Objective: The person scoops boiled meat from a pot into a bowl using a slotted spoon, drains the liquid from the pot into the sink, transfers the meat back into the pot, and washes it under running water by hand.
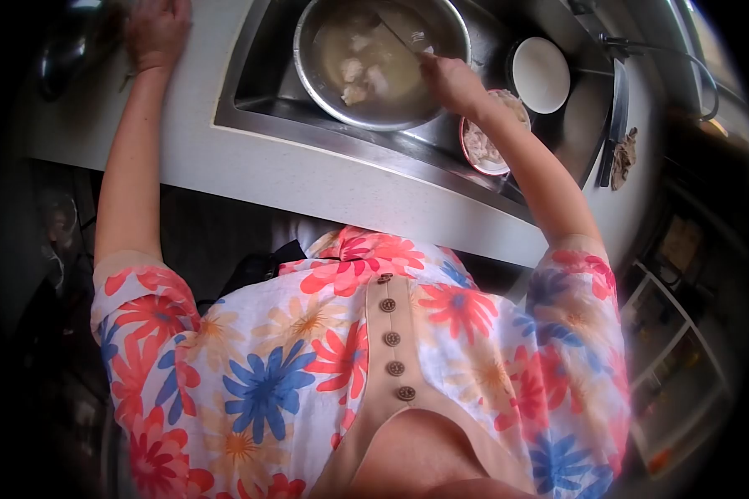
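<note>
Two bowls (541, 75) (480, 148) crowd the basin (300, 62) in the sink (266, 83).

Left arm (131, 162): reaching forward, nearly straight, bare from about the elbow down. Left hand (160, 35) out to the side, partly cut off at frame top, finger pose unclear. Right arm (537, 166): forearm angled forward and inward across the front. Right hand (451, 83) closed in a grip, back of hand up. Hands well apart.

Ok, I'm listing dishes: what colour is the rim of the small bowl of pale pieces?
The small round bowl has a red rim, best seen in the head view.
</note>
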A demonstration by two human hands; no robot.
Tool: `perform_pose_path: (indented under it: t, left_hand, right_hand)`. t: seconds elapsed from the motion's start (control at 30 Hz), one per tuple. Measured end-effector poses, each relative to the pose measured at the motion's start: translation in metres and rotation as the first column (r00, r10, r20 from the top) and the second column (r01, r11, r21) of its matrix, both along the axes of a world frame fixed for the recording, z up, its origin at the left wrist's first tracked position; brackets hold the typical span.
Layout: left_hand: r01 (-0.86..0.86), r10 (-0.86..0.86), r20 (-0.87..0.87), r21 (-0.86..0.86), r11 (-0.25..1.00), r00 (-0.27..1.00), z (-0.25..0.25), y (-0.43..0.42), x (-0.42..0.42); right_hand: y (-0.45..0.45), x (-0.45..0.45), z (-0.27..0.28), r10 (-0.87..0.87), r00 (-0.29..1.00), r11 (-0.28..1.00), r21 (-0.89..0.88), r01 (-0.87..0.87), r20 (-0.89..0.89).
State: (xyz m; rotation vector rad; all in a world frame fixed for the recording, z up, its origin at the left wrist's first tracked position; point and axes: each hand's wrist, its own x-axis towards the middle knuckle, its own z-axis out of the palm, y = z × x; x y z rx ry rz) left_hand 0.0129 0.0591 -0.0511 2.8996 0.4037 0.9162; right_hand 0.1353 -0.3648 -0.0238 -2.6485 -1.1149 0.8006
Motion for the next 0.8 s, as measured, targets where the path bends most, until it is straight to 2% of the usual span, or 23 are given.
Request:
perform_pose_path:
  t: [0.1, 0.17, 0.3, 0.33, 0.43, 0.47, 0.57, 0.6, 0.67, 0.7, 0.73, 0.77, 0.8]
  left_hand:
    - [-0.004, 0.005, 0.037, -0.016, 1.0, 0.999, 0.012, -0.017, -0.003]
    - [-0.008, 0.013, 0.101, -0.049, 0.999, 0.995, 0.044, -0.048, -0.003]
    - [-0.009, 0.013, 0.097, -0.043, 0.999, 0.995, 0.044, -0.046, -0.001]
    - [-0.004, 0.009, 0.101, -0.054, 0.999, 0.995, 0.044, -0.046, 0.0]
    - [0.002, 0.003, 0.106, -0.053, 0.999, 0.994, 0.043, -0.045, 0.001]
    - [0.003, 0.002, 0.107, -0.046, 0.999, 0.994, 0.043, -0.045, 0.001]
    - [0.009, -0.002, 0.102, -0.07, 0.997, 0.995, 0.044, -0.046, 0.001]
    - [0.004, 0.003, 0.105, -0.066, 0.998, 0.994, 0.044, -0.047, 0.0]
    - [-0.011, 0.017, 0.106, -0.056, 0.998, 0.994, 0.044, -0.047, -0.002]
    - [-0.007, 0.014, 0.106, -0.064, 0.998, 0.994, 0.045, -0.047, -0.002]
    - [-0.001, 0.008, 0.107, -0.071, 0.997, 0.994, 0.046, -0.047, -0.001]
    - [0.009, 0.0, 0.109, -0.079, 0.997, 0.994, 0.047, -0.047, 0.001]
    - [0.006, 0.003, 0.103, -0.084, 0.996, 0.995, 0.048, -0.048, 0.003]
  right_hand:
    - [-0.006, -0.004, 0.003, 0.101, 0.994, 0.992, -0.073, -0.103, -0.029]
    - [-0.021, -0.005, 0.006, 0.161, 0.983, 0.987, 0.004, -0.161, -0.085]
    - [-0.051, -0.012, 0.001, 0.275, 0.935, 0.953, 0.193, -0.234, -0.224]
    - [-0.032, -0.019, 0.036, 0.016, 0.867, 0.992, -0.1, -0.075, -0.497]
    - [-0.018, -0.026, 0.059, -0.254, 0.753, 0.937, -0.346, 0.037, -0.607]
    - [-0.018, -0.025, 0.063, -0.256, 0.743, 0.941, -0.335, 0.045, -0.619]
    - [-0.063, -0.015, 0.018, 0.057, 0.894, 0.996, -0.034, -0.08, -0.444]
    - [-0.077, -0.009, 0.004, 0.192, 0.927, 0.98, 0.107, -0.166, -0.322]
    - [-0.093, 0.0, -0.015, 0.404, 0.914, 0.862, 0.343, -0.372, -0.025]
    - [-0.076, -0.001, 0.006, 0.26, 0.923, 0.963, 0.148, -0.225, -0.284]
    - [-0.046, -0.004, 0.048, 0.052, 0.871, 0.99, -0.088, -0.109, -0.489]
    - [-0.029, -0.005, 0.072, -0.194, 0.762, 0.94, -0.339, -0.036, -0.618]
    - [-0.029, -0.002, 0.074, -0.266, 0.699, 0.931, -0.365, 0.007, -0.664]
